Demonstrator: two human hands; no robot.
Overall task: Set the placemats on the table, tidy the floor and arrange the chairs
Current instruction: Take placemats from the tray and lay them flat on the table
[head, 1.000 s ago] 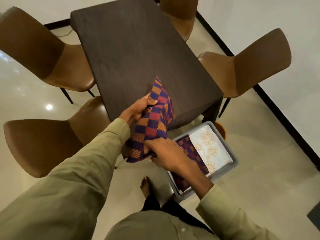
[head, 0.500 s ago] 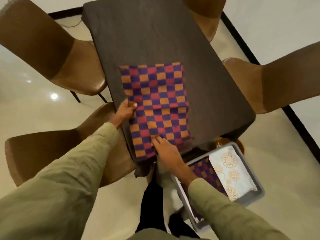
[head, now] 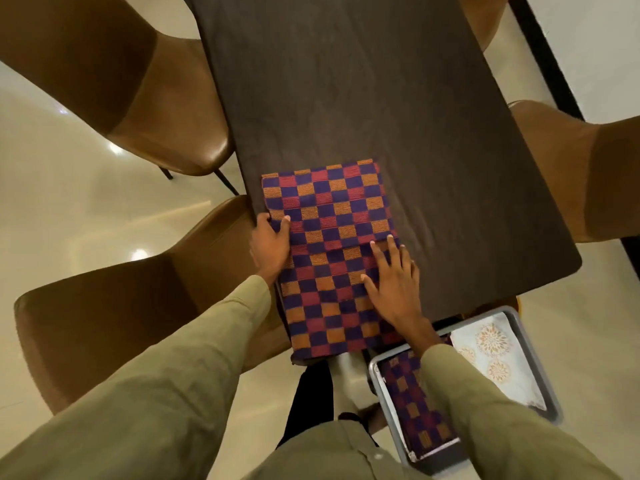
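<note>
I see the checkered placemat (head: 332, 258) spread flat on the dark table (head: 381, 98), at the table's near-left corner, its near edge reaching the table's near edge. My left hand (head: 270, 245) sits at 9 o'clock of the mat, at the table's left edge, thumb on top of the cloth and fingers over the mat's border (whether they pinch the cloth or only lie on it I cannot tell). My right hand (head: 394, 285) lies on the mat toward 4 o'clock of its middle, palm down, fingers straight and spread, pressing the cloth and gripping nothing. A faint fold line crosses the mat just beyond those fingertips.

On the floor at 5 o'clock of the mat, just below the table's near-right corner, stands a grey tray (head: 533, 358). It holds a second checkered placemat (head: 412, 403) on its left and a white patterned placemat (head: 495, 355) on its right; my right sleeve covers part of both.

Brown chairs surround the table: one (head: 114, 74) at 10 o'clock, one (head: 114, 313) at 8 o'clock with its seat partly under the table, one (head: 581, 174) at 3 o'clock
</note>
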